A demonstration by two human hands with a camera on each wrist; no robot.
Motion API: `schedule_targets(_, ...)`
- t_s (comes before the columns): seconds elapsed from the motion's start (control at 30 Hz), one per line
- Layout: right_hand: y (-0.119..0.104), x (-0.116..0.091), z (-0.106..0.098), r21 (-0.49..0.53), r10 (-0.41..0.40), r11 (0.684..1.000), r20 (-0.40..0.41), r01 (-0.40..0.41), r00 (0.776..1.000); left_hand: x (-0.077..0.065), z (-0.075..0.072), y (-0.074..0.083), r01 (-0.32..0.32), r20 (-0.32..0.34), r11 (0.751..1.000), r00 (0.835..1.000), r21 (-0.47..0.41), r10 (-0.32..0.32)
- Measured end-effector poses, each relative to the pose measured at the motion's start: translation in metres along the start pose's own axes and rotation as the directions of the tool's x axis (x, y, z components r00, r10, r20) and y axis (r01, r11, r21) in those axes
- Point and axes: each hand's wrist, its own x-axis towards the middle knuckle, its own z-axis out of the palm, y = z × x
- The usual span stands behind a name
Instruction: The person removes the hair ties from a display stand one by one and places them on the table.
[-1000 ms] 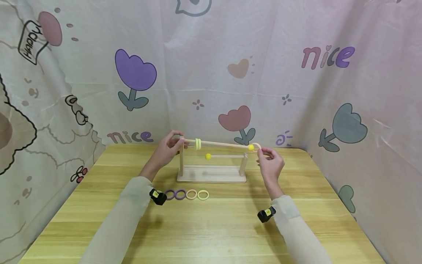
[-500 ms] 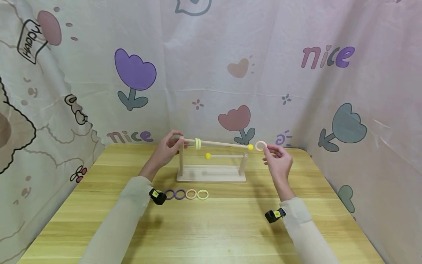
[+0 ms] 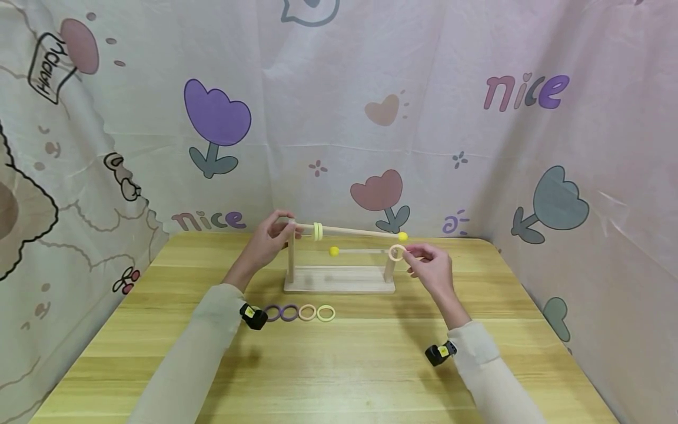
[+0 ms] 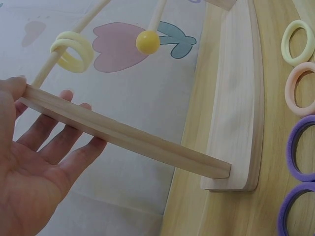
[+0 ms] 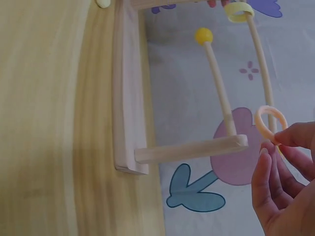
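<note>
My left hand (image 3: 267,240) grips the top of the left post (image 4: 128,132) of a wooden stand (image 3: 339,287), thumb on top and fingers behind. Two pale yellow hair ties (image 3: 318,231) hang on the upper rod (image 3: 360,232) near that post. This rod slants down rightward to a yellow ball (image 3: 403,237). My right hand (image 3: 433,271) pinches a peach hair tie (image 5: 258,120) between thumb and fingertips. In the head view the tie overlaps the top of the shorter right post (image 3: 389,271), below the ball.
A lower rod (image 3: 362,251) runs left from the right post to its own yellow ball (image 3: 334,251). In front of the stand, purple hair ties (image 4: 290,147), a peach one (image 4: 289,88) and a yellow one (image 4: 285,44) lie in a row on the wooden table (image 3: 339,365).
The right hand has drawn the peach hair tie rightward off the upper rod's ball end, then moved it back left and lower. The left hand has stayed on the post.
</note>
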Motion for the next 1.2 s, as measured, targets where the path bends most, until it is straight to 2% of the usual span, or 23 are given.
schedule_targets(0.53, 0.007, -0.009, 0.012, -0.136, 0.021, 0.991, 0.158, 0.001, 0.987, 0.000, 0.000, 0.003, -0.004, 0.008, 1.000, 1.000, -0.012, 0.004)
schedule_targets(0.73, 0.009, -0.011, 0.015, -0.142, 0.015, 0.990, 0.197, 0.013, 0.980, -0.001, 0.000, 0.003, -0.050, 0.020, 0.998, 0.999, -0.025, 0.051)
schedule_targets(1.2, 0.013, -0.020, 0.029, -0.163, 0.039, 0.987, 0.280, 0.007, 0.959, -0.001, 0.000, 0.002, -0.038, 0.016, 0.999, 0.999, -0.018, 0.038)
